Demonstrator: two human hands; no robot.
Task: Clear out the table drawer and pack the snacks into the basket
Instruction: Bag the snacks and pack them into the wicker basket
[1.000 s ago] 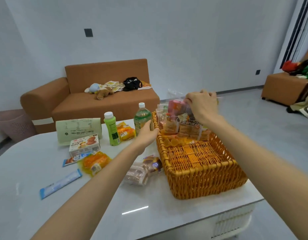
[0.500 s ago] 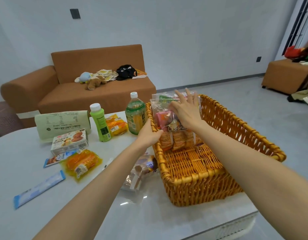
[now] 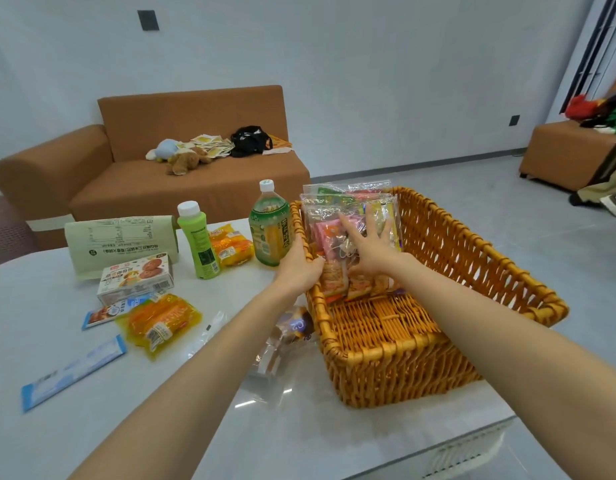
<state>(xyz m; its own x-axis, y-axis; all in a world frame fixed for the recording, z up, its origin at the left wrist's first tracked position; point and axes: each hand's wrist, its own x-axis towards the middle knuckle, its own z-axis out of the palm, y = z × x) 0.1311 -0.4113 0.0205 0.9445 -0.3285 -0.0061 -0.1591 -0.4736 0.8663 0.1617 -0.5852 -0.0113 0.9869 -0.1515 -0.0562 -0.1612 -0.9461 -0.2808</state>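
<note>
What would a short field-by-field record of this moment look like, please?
Basket: wicker basket on the table, near half bare
Packed: snack packets upright at its far end
Left hand: left hand grips the basket's left rim
Right hand: right hand, fingers spread, presses the packets
Outside the basket: green tea bottle, light green bottle, cookie box, yellow pack, blue sachet, clear-wrapped pack beside the basket
</note>
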